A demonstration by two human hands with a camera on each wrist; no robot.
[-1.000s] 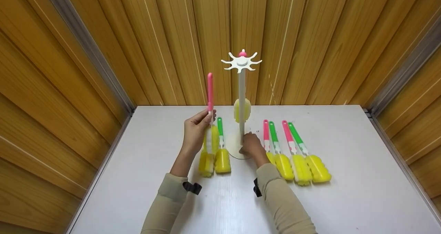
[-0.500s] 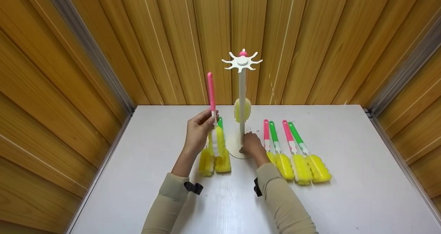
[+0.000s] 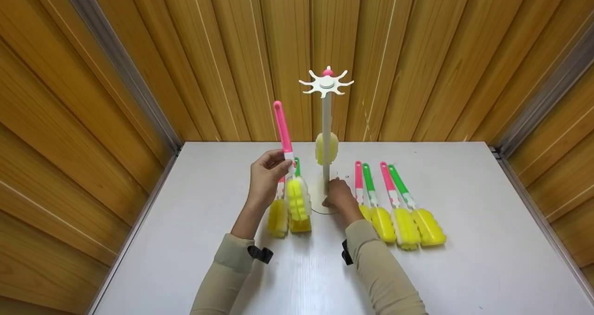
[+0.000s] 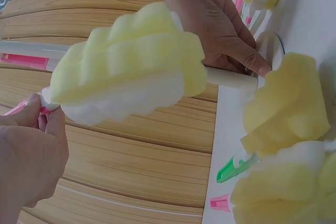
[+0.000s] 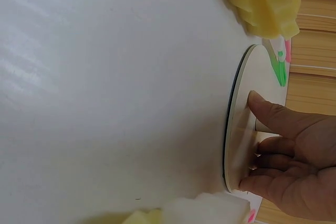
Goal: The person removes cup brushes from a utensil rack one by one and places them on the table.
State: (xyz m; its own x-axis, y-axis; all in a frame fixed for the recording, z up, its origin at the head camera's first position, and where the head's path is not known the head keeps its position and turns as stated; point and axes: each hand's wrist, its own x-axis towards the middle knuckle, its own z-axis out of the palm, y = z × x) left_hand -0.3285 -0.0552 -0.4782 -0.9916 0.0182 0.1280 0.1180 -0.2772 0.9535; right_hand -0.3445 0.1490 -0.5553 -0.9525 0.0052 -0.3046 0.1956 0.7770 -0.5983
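Note:
My left hand (image 3: 267, 178) pinches a sponge bottle brush (image 3: 297, 196) by the white neck under its pink handle. The brush is tilted, handle up, with its yellow-and-white sponge hanging in front of a green-handled brush on the table. In the left wrist view, the held brush's sponge (image 4: 126, 66) fills the middle. A white stand (image 3: 326, 134) with a hooked top rises to the right of it. My right hand (image 3: 341, 195) grips the foot of its pole, thumb and fingertips on the round base (image 5: 244, 108). One brush (image 3: 320, 149) with a pink handle hangs behind the pole.
Two brushes lie left of the stand, including a pink-handled one (image 3: 278, 220) under my left hand. Several pink- and green-handled brushes, one with a sponge (image 3: 429, 227) at the far right, lie right of the stand. Wood-look walls (image 3: 417, 64) enclose the white table (image 3: 487, 259).
My left hand shifts slightly right; the brush's sponge swings right and its handle top leans left. The sponge has turned to show its yellow face. My right hand stays at the base.

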